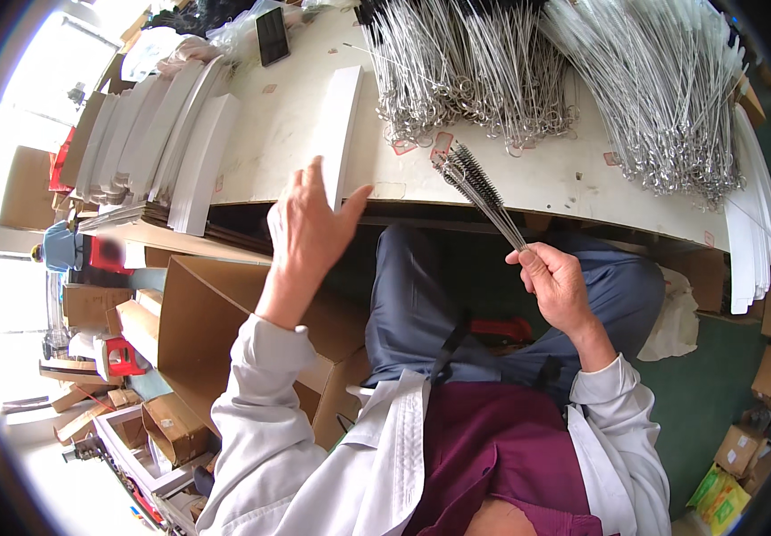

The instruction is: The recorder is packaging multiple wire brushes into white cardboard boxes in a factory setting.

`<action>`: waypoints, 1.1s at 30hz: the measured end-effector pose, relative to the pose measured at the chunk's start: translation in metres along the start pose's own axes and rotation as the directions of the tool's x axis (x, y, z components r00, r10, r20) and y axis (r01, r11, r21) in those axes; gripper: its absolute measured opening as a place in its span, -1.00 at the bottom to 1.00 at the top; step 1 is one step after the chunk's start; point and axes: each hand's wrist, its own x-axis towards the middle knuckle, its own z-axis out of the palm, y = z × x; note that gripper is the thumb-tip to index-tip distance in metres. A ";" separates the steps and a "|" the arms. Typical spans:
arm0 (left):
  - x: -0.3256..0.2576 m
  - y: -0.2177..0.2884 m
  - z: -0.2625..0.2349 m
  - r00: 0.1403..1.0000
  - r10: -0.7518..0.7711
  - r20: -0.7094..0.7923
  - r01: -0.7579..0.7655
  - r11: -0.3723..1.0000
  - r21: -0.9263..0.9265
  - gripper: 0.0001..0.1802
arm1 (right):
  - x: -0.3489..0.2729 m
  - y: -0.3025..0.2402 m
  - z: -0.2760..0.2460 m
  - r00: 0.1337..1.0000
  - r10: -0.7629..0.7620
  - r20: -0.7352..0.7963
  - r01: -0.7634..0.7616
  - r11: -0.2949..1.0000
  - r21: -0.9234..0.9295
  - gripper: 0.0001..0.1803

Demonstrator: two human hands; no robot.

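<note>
My right hand [557,281] is closed around the wire ends of a small bunch of thin black-bristled brushes [476,186], their bristles pointing up and to the left over the table's front edge. My left hand [309,219] is raised with its fingers stretched and thumb apart, holding nothing. Close beyond its fingertips a long, narrow white box [341,116] lies on the table [260,134]. Whether the fingers touch that box, I cannot tell. Large piles of wire-handled brushes [510,80] with looped ends lie at the back, and another pile [662,98] spreads at the right.
Several white narrow boxes [148,134] stand in a row at the left, with a dark phone [273,37] behind. More flat white strips [747,223] hang at the table's right end. A large open cardboard box [193,330] sits below on the left. Someone in blue [63,246] is far left.
</note>
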 end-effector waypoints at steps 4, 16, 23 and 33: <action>0.011 -0.021 0.011 0.909 -0.225 0.352 0.194 0.973 0.121 -0.08 | 0.002 -0.001 0.005 1.000 -0.009 0.018 0.009 1.000 -0.008 -0.66; 0.012 -0.051 0.004 0.627 -0.357 0.692 0.771 0.408 -0.488 -0.61 | -0.003 0.001 0.009 0.999 0.001 0.052 0.000 1.000 -0.022 -0.66; -0.003 -0.039 0.018 0.853 -0.129 0.507 0.460 -0.275 -0.844 -0.60 | -0.008 -0.007 0.010 0.986 0.018 0.165 -0.017 1.000 -0.006 -0.66; 0.005 0.009 0.019 0.871 -0.264 0.413 0.268 -0.449 -0.852 -0.70 | -0.025 -0.022 0.018 0.963 0.062 0.263 -0.052 0.998 -0.048 -0.65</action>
